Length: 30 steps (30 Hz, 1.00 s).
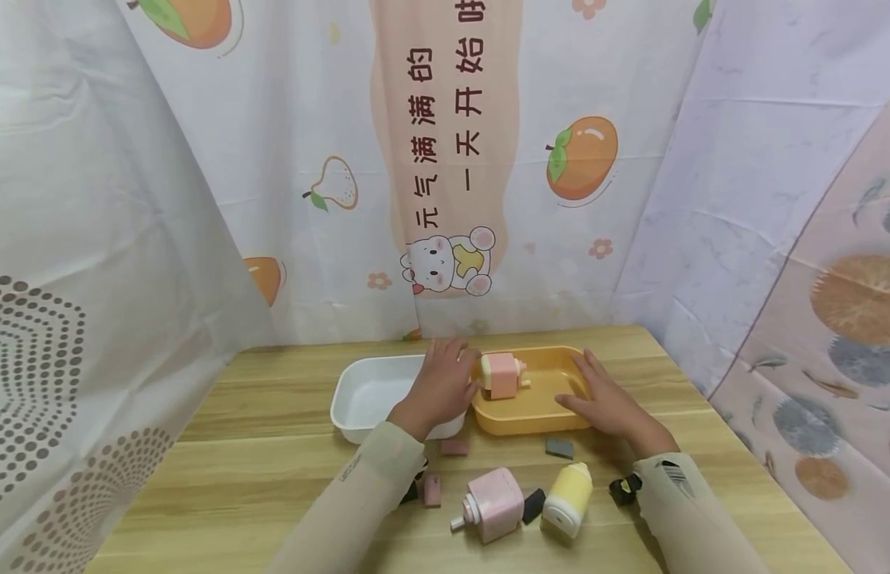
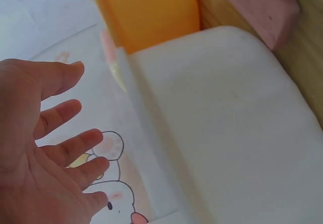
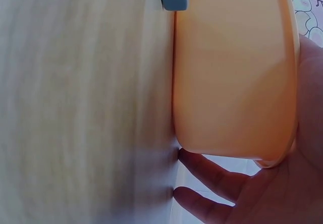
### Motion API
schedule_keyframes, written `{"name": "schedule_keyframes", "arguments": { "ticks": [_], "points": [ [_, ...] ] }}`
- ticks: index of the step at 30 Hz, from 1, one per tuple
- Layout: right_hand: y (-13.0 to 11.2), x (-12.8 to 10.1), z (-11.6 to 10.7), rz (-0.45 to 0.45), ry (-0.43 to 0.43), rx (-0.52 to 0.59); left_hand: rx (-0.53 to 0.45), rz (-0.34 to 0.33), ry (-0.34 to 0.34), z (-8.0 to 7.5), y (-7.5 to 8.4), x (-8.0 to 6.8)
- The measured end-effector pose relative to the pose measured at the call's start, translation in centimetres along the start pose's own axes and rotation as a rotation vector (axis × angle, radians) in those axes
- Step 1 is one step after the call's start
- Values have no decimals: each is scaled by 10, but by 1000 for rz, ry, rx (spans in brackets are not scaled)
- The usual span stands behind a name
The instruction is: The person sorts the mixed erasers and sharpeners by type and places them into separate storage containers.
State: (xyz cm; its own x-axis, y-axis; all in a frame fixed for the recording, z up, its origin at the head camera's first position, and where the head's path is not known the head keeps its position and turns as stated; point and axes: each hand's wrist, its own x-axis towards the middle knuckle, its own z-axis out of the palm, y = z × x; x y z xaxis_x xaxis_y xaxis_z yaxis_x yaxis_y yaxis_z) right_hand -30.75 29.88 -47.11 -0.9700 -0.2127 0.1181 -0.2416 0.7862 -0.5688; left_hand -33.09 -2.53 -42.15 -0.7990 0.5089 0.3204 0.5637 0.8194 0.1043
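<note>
While both grips spread, wooden table (image 1: 273, 446) sits among printed curtains (image 1: 309, 159).

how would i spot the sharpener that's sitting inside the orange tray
On the wooden table, find the orange tray beside the white tray. The pink sharpener stands at its back left corner. Unlike the pink and yellow ones lying out front, it is upright inside a tray.

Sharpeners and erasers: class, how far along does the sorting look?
Done: one pink sharpener stands in the orange tray. In hand: nothing; the left hand hovers open beside it, the right hand rests on the tray's rim. Left: two sharpeners and erasers on the table; the white tray holds nothing.
</note>
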Motion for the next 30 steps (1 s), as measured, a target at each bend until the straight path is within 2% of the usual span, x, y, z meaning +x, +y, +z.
{"name": "schedule_keyframes", "arguments": {
  "ticks": [6, 13, 21, 26, 30],
  "points": [
    [0, -1, -2, 6, 2, -11, 0, 19, -2, -7, 5, -11],
    [1, 1, -2, 14, 5, -13, -17, 6, -27, -14, 10, -24],
    [2, 1, -2, 17, 6, -14, -50, 63, 20, -15, 14, -33],
    [2, 0, -1, 18, 5, -17, -99, 67, -18, -18, 18, -43],
    [2, -1, 0, 22, 3, -19, -113, 80, -16, -22, 21, -52]
  ]
}}
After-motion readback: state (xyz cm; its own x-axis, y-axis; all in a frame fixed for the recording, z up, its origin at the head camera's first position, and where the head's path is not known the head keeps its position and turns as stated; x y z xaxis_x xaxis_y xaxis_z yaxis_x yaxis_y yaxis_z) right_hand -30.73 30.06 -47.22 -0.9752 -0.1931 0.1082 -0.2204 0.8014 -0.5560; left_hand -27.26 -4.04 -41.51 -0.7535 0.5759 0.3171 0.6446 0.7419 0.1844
